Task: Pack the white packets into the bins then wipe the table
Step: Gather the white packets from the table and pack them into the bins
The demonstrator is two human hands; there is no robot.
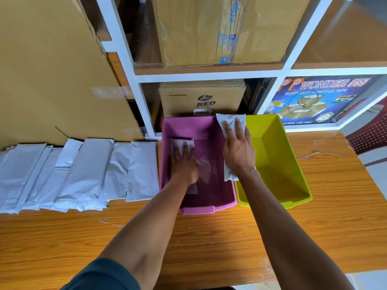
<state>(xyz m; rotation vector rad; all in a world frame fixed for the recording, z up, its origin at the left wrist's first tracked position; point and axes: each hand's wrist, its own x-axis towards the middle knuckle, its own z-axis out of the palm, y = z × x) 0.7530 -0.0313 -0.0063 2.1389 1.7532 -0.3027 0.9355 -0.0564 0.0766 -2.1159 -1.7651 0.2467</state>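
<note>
A pink bin [209, 208] and a yellow-green bin [293, 164] stand side by side on the wooden table. My left hand [184, 164] is down inside the pink bin, lying flat on a white packet [178, 143] against the bin's left side. My right hand [237, 150] holds a second white packet [228, 122] above the shared rims of the two bins, fingers spread over its top. Several more white packets [83, 174] lie overlapping in a row on the table left of the pink bin.
A white shelf frame [144, 114] with cardboard boxes [201, 99] rises right behind the bins. A big cardboard sheet [52, 70] leans at the back left. A tape carton [318, 99] sits at the back right. The wooden table [209, 237] extends toward me.
</note>
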